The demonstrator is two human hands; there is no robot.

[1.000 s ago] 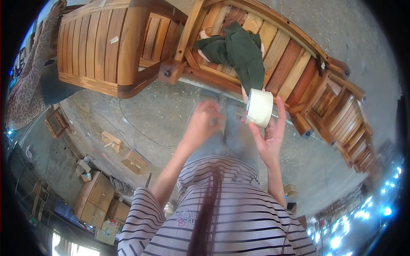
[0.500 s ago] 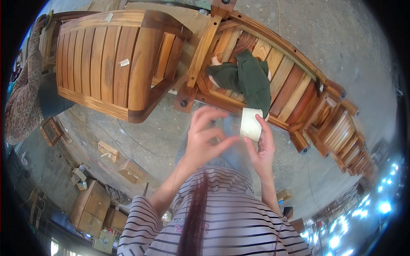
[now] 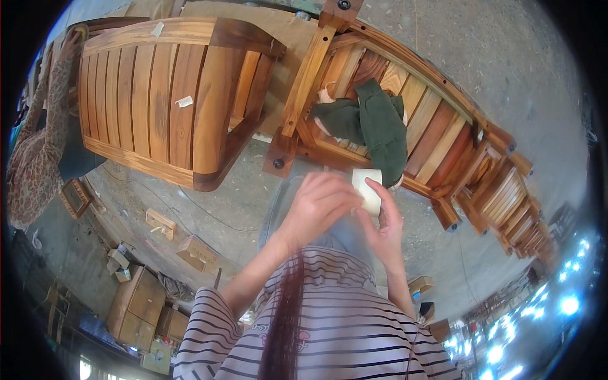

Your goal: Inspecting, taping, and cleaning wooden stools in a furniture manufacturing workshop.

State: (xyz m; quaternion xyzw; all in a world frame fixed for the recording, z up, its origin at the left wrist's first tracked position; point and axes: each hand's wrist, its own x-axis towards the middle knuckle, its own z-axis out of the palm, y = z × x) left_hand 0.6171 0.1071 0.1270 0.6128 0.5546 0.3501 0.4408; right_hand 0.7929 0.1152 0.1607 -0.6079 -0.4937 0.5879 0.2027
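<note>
In front of my body, my right hand grips a cream roll of masking tape, thumb and fingers closed along its right side. My left hand comes in from the left, its fingers drawn together and touching the lower left edge of the roll. Whether a loose end of tape lies between those fingers is hidden. Just beyond the roll, a dark green cloth or glove-like bundle lies on an overturned slatted wooden piece of furniture.
To the left stands a slatted wooden chair-like piece with small white tape scraps. A co-worker's patterned sleeve reaches in at far left. More slatted wooden pieces line up at right. Cardboard boxes sit on the concrete floor.
My left hand has moved right, from spread fingers beside the roll to closed fingers against its edge. The roll in my right hand has shifted slightly left and is turned a little.
</note>
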